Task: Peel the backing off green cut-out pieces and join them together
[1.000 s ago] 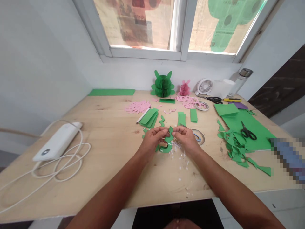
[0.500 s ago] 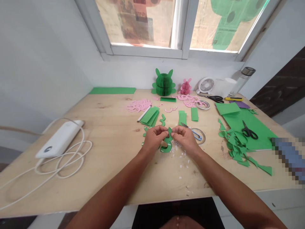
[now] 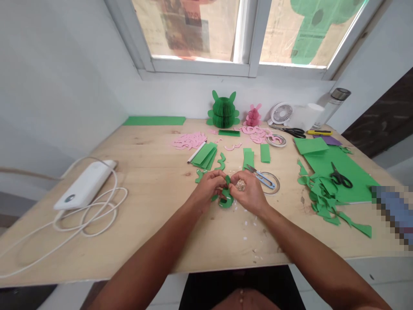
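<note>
Your left hand (image 3: 208,187) and right hand (image 3: 249,192) meet fingertip to fingertip, both pinching the green paper cutout (image 3: 226,201) low over the middle of the wooden table (image 3: 155,224). It looks feather-light, floppy and easy to crease or tear, so hold its broader flat parts rather than the thin curls. Your fingers hide most of its upper half, and the pale crumpled bit at your right fingertips is too small to identify.

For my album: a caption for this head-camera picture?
Left hand and right hand pinch a green paper shape at a table littered with green scraps.
</note>
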Demonstrator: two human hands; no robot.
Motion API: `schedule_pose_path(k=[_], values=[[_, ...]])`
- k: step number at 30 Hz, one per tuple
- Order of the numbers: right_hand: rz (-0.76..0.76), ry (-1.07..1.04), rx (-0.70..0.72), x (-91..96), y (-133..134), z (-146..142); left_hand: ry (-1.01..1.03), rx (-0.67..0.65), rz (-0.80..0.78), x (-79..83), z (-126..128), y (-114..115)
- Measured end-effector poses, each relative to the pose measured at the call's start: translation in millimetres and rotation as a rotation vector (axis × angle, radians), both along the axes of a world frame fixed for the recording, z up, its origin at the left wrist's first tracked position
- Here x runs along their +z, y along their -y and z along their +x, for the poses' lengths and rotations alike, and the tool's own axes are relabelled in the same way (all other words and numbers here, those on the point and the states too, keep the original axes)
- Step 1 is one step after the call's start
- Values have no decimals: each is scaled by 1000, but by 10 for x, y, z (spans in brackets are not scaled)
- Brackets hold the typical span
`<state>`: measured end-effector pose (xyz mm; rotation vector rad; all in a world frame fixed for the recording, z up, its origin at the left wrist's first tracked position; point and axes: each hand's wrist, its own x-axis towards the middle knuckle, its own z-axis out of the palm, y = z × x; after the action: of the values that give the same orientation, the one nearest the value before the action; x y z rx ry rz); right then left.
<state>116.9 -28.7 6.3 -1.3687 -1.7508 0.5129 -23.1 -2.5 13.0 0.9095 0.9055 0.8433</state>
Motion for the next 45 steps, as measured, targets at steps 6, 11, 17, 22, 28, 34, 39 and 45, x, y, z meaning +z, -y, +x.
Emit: schedule_pose_path(k=[6, 11, 17, 22, 28, 34, 39, 45], values=[[-82, -185, 39, 23, -11, 31, 83, -113, -53, 72, -92, -27], [-199, -414, 30, 23, -56, 79, 113, -163, 13, 113, -163, -43], [-194, -499, -24, -9, -104, 125, -127, -121, 177, 105, -147, -20], [-243, -585, -53, 19, -97, 115, -143, -114, 161, 104, -97, 5], [-352, -648, 51, 64, -66, 87, -104, 151, 181, 60, -85, -33], [-368, -560, 86, 36, -59, 62, -54, 217, 155, 29, -51, -48], [-383, -560, 48, 37, -70, 68, 9, 130, 64, 53, -39, -34], [-354, -530, 44, 26, -74, 77, -27, 119, 80, 53, -13, -18]])
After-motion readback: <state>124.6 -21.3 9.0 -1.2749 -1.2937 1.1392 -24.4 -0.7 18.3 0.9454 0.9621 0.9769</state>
